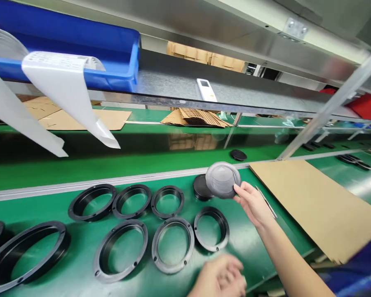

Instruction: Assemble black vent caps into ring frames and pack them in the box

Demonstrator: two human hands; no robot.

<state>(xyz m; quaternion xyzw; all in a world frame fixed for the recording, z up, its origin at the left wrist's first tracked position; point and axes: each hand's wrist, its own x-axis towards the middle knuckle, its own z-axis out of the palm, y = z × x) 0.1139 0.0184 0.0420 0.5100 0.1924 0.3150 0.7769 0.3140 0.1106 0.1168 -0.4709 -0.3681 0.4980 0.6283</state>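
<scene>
My right hand (250, 204) pinches the edge of a round grey cover (223, 180) between thumb and fingers. Raised over the bench, the cover faces me and partly hides a black round piece (201, 187) behind it. Low in the view is my left hand (219, 277), fingers curled and smeared by motion; nothing shows in it, though I cannot make out the inside of the fingers. Just beyond it lie a black ring (225, 229) and another black ring (190, 239), part of two rows of several rings on the green bench top.
A brown cardboard sheet (321, 202) lies at right, with a thin metal tool (266, 201) beside it. Across the metal rail, a black disc (238, 155) rests on a green strip. Overhead, a shelf (170, 78) carries a blue bin (111, 78) with hanging label strips (71, 90) and a white remote (206, 90).
</scene>
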